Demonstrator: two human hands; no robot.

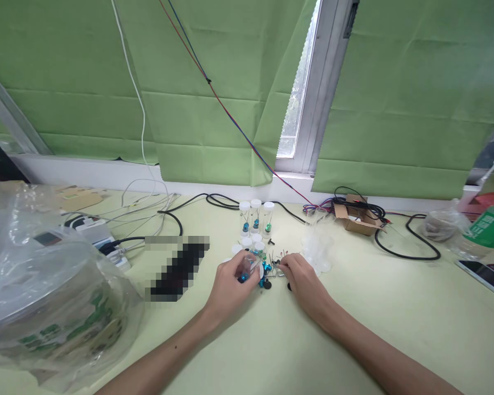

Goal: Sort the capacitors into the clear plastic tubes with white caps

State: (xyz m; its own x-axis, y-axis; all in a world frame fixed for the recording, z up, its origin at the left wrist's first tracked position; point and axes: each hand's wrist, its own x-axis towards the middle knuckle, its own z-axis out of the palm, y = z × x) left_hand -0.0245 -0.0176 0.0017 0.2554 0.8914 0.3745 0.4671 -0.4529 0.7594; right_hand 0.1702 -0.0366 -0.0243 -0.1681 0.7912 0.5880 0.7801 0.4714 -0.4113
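My left hand (233, 280) is curled around a small clear vial (245, 265), its far side partly hidden by the fingers. My right hand (302, 277) pinches with its fingertips in a pile of small metal-shafted parts (276, 262); what the pinch holds is too small to make out. Between the hands lie several blue pieces (265, 266) and black round pieces (267, 285). Behind them, upright clear vials with white caps (256, 216) contain blue or green parts. More white-capped vials (246, 242) stand just beyond my left hand.
Clear empty-looking plastic containers (318, 249) lie right of the pile. A small cardboard box (357, 219) and black cables (415, 258) are farther right, with a phone (483, 278) at the edge. A bagged tub (61, 329) and a power strip (101, 238) occupy the left.
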